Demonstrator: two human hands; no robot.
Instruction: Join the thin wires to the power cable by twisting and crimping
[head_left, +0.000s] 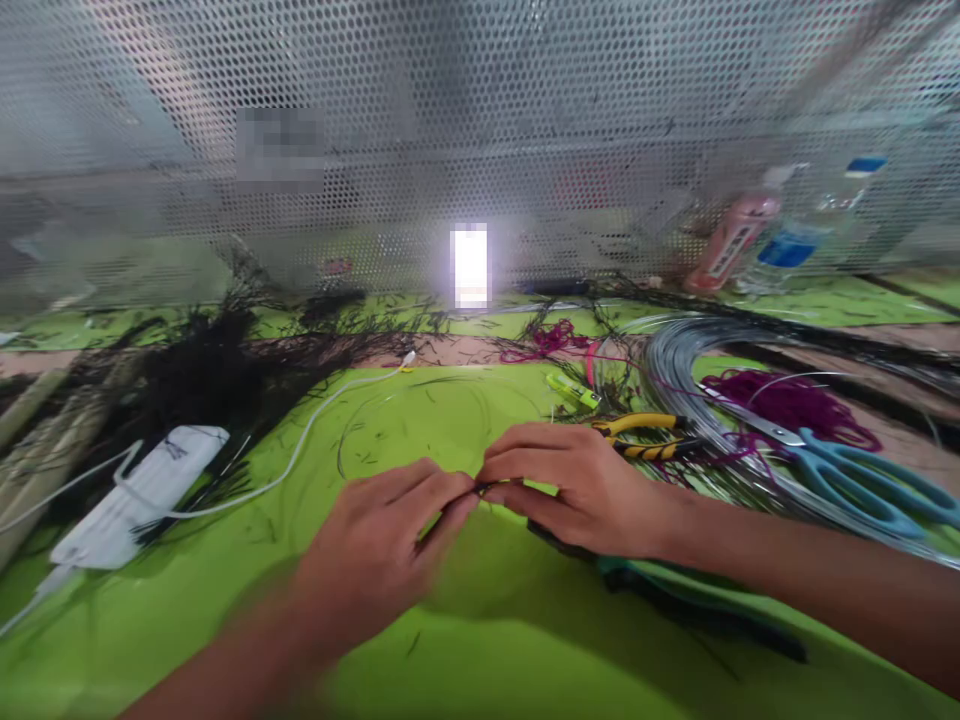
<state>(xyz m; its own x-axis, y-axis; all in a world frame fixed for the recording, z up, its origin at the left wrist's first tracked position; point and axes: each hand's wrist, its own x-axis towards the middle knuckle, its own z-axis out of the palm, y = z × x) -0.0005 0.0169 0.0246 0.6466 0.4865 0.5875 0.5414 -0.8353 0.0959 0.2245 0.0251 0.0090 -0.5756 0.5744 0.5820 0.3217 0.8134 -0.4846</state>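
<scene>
At the middle of the green sheet (405, 655), the left hand (375, 535) and the right hand (581, 485) meet fingertip to fingertip. Each pinches a short dark strand (486, 489) between thumb and forefinger. The strand lies across the narrow gap between the two pinches, raised over the sheet; most of its length is hidden by the fingers.

Handling, as judged: very light, thin and easily lost from the fingertips. Whether it is stiff wire or soft thread cannot be told. The sound hold is a tip pinch on each side of the exposed part, as close to it as possible.

Just below the right hand lies a green-handled tool (622, 575), partly covered. Beyond that hand are yellow-and-black pliers (652, 421), with a coil of metal wire (675, 365) and blue-handled scissors (812, 452) farther right. A white power strip (142, 505) lies well apart, to the left.
</scene>
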